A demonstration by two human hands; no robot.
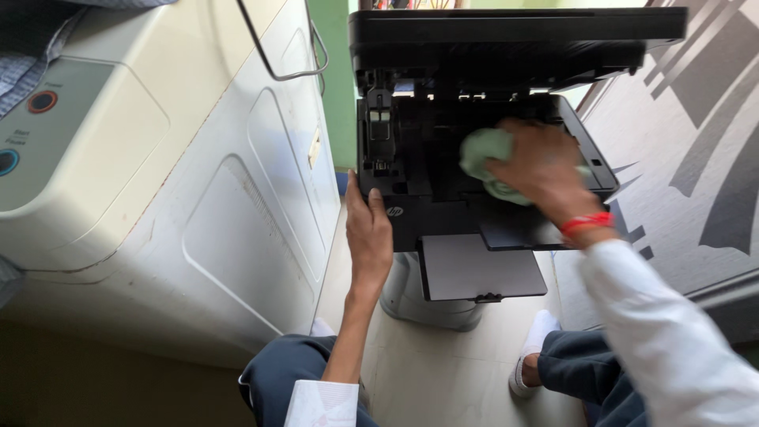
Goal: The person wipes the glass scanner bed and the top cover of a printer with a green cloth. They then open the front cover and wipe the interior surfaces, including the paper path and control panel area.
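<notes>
Nearest, the left hand point(369, 233) clasps the front left corner of a black printer point(443, 202), fingers curled over its edge. Its flat output tray point(481, 267) juts toward the person, between the hands. Beyond, the right hand point(541, 168) grips a crumpled pale-green cloth point(484, 154), pressed inside the open bay; the raised lid point(514, 28) spans crosswise, farthest off.

Pale tiled floor point(443, 372), green wall point(336, 95)
</notes>
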